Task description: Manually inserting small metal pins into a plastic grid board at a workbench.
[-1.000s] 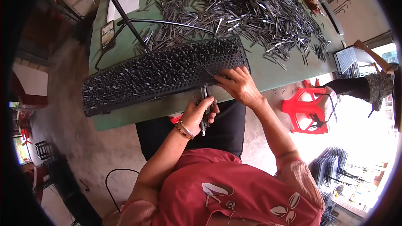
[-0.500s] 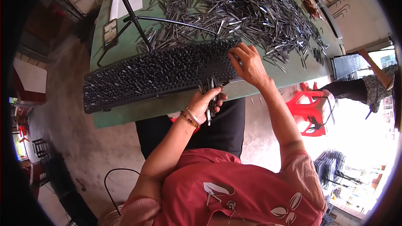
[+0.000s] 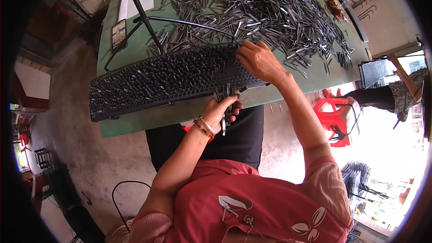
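In the head view, the left hand (image 3: 215,113) is closed around a bundle of strips (image 3: 228,90), thumb across the front, with ends sticking out above and below the fist. The right hand (image 3: 261,61) is bent over the right end of a black rack (image 3: 153,81), fingers curled together; whether they pinch anything cannot be told, since the back of the hand hides the fingertips.

The rack is a long, dark panel full of small round holes, bristling with upright strips on its left and middle; holes show bare toward the right. Its front edge lies just beyond the left hand. The strips are thin, flat, dark and shiny in places.

Behind the rack, a loose pile of strips (image 3: 279,13) spreads over the green table (image 3: 333,77). A black metal bar (image 3: 145,20) slants up behind the rack, near a phone (image 3: 119,34) and white paper (image 3: 141,2). A red stool (image 3: 330,112) stands right of the table.
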Motion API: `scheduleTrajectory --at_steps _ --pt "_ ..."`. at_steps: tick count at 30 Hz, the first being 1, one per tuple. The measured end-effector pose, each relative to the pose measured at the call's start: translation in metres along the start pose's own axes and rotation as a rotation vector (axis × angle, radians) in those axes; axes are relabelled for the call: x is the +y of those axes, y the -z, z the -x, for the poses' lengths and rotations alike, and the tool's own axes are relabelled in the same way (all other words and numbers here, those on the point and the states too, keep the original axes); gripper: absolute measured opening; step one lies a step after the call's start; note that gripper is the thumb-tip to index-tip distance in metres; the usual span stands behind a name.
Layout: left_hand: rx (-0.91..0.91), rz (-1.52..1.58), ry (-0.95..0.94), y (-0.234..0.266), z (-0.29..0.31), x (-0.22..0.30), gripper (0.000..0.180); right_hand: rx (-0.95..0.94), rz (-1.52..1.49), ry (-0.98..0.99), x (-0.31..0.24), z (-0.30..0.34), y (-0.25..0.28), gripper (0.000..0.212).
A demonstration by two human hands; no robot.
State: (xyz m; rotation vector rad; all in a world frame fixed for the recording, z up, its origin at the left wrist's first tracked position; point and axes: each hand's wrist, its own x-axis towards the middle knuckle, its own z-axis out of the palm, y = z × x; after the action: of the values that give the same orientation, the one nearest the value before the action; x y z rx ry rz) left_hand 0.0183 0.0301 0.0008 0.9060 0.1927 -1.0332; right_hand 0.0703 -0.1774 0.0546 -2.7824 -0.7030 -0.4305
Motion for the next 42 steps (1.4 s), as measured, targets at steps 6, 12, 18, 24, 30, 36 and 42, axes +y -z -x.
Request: scheduleTrajectory --at_steps 6,12,18,24,30,36,42 --pt "-0.001 -0.017 -0.023 -0.001 0.002 0.001 0.02 -0.138 0.265 0.039 -0.013 -0.012 -0.001 0.013" --pt "-0.004 -0.052 -0.056 -0.002 0.003 0.003 0.023 -0.048 0.271 -0.106 -0.027 0.001 -0.012 0.019" --pt "-0.042 -0.035 -0.095 -0.004 0.002 0.002 0.019 0.23 -0.13 -0.281 -0.032 0.011 -0.01 0.017" --pt "-0.081 -0.037 -0.18 -0.008 -0.001 0.003 0.02 -0.14 -0.926 -0.627 -0.042 0.026 0.001 0.025" --pt "-0.092 -0.035 -0.179 -0.009 -0.007 -0.002 0.024 -0.03 -1.055 -0.79 -0.032 0.033 -0.002 0.024" --pt "-0.06 -0.03 -0.129 -0.011 -0.01 -0.002 0.024 0.274 -0.89 -0.749 -0.014 0.019 0.0 0.023" --pt "-0.088 -0.053 -0.105 -0.012 -0.007 -0.003 0.026 0.435 -0.916 -0.637 -0.004 0.012 -0.022 0.019"
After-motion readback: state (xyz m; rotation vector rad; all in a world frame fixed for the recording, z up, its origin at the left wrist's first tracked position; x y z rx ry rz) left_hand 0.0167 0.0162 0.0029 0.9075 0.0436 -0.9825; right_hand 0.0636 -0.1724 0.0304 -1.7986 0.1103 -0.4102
